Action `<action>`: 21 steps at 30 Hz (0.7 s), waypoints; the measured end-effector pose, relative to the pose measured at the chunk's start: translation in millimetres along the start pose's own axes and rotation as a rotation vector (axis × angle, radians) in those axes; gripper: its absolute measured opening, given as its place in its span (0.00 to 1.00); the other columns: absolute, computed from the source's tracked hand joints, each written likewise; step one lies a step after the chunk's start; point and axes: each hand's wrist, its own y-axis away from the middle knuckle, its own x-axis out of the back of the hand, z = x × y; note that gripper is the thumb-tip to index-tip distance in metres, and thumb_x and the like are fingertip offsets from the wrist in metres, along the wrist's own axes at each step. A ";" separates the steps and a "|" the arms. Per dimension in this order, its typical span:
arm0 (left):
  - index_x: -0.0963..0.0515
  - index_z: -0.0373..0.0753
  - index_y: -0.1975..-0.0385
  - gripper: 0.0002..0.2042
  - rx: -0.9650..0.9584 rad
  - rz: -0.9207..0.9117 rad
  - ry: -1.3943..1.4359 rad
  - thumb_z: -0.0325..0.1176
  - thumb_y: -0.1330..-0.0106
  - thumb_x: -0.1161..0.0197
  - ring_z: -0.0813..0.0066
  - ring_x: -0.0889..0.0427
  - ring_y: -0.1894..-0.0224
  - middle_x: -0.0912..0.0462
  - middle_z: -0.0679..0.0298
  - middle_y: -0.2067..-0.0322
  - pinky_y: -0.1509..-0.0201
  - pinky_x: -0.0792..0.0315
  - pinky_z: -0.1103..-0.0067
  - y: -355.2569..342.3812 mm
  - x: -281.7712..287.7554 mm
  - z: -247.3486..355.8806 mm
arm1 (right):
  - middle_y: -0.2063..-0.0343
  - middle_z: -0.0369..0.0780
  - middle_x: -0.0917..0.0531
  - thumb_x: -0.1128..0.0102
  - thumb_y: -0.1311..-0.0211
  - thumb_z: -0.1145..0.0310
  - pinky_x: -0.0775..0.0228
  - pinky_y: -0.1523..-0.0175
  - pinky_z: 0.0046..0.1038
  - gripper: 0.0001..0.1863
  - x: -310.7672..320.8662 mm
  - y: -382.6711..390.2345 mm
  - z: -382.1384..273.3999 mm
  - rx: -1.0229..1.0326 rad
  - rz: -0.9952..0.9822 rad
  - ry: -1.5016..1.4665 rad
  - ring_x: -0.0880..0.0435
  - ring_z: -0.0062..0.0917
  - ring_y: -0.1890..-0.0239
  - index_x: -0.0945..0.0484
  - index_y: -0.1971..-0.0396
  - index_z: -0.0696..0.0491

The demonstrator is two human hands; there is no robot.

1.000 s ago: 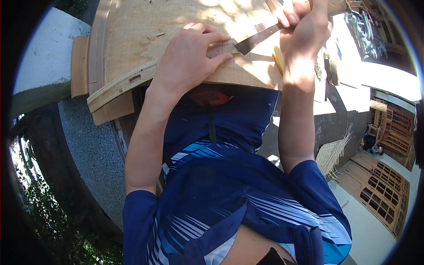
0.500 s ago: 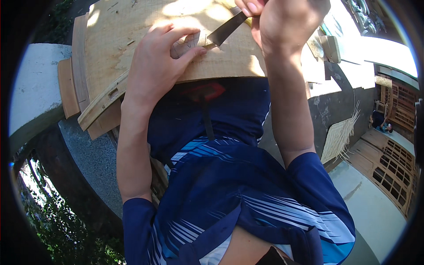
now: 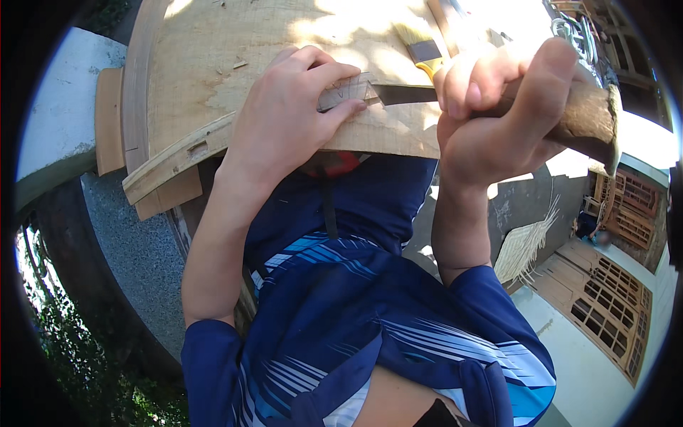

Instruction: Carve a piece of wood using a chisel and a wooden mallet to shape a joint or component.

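A small pale wooden block [image 3: 346, 91] with pencil marks lies on the wide wooden board [image 3: 206, 46]. My left hand [image 3: 281, 117] grips it between thumb and fingers. In my right hand [image 3: 491, 107] is a chisel [image 3: 405, 95], its thick brown wooden handle sticking out to the right past my thumb. The dark flat blade points left at a low slant, with its edge at the right end of the block. I cannot tell how far the edge bites in.
A yellow-handled paintbrush [image 3: 421, 48] lies beyond my right hand. At the left, a curved wooden strip [image 3: 174, 158] with a slot reaches past the board's edge, near a white ledge [image 3: 64, 107]. To the right are a frayed woven mat [image 3: 523, 245], wooden lattice panels [image 3: 608, 299] and a distant person [image 3: 596, 229].
My right hand has turned and lowered, bringing the chisel from a steep slant to nearly flat, with its handle now showing. The view has shifted slightly; my left hand still holds the block.
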 end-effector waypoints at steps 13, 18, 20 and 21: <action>0.13 0.40 0.55 0.15 0.029 -0.021 -0.073 0.39 0.39 0.27 0.60 0.19 0.50 0.16 0.58 0.60 0.43 0.22 0.69 1.9 0.9 2.3 | 0.89 0.30 0.33 0.36 0.29 0.67 0.46 0.85 0.21 0.12 -34.4 -17.2 -3.6 -0.124 -0.197 0.029 0.38 0.14 0.92 0.28 0.69 0.54; 0.13 0.41 0.55 0.16 0.003 0.011 -0.046 0.38 0.40 0.25 0.58 0.21 0.54 0.19 0.58 0.63 0.49 0.24 0.66 2.9 -1.1 1.2 | 0.88 0.29 0.36 0.40 0.26 0.60 0.48 0.84 0.21 0.18 -32.2 -38.5 3.8 -0.288 -0.157 -0.010 0.41 0.13 0.90 0.31 0.77 0.49; 0.13 0.41 0.55 0.16 0.009 0.010 -0.034 0.39 0.40 0.25 0.59 0.20 0.53 0.18 0.58 0.62 0.48 0.24 0.67 3.6 -2.1 0.3 | 0.87 0.28 0.37 0.44 0.24 0.57 0.50 0.82 0.20 0.21 -17.0 -46.5 9.5 -0.297 -0.151 -0.129 0.42 0.13 0.89 0.33 0.80 0.47; 0.13 0.40 0.55 0.16 0.015 -0.001 -0.029 0.39 0.40 0.25 0.59 0.20 0.52 0.18 0.59 0.62 0.47 0.24 0.67 4.0 -2.6 -0.1 | 0.87 0.29 0.38 0.44 0.25 0.61 0.51 0.82 0.21 0.22 -10.3 -48.9 15.3 -0.233 -0.152 -0.159 0.43 0.13 0.89 0.35 0.82 0.48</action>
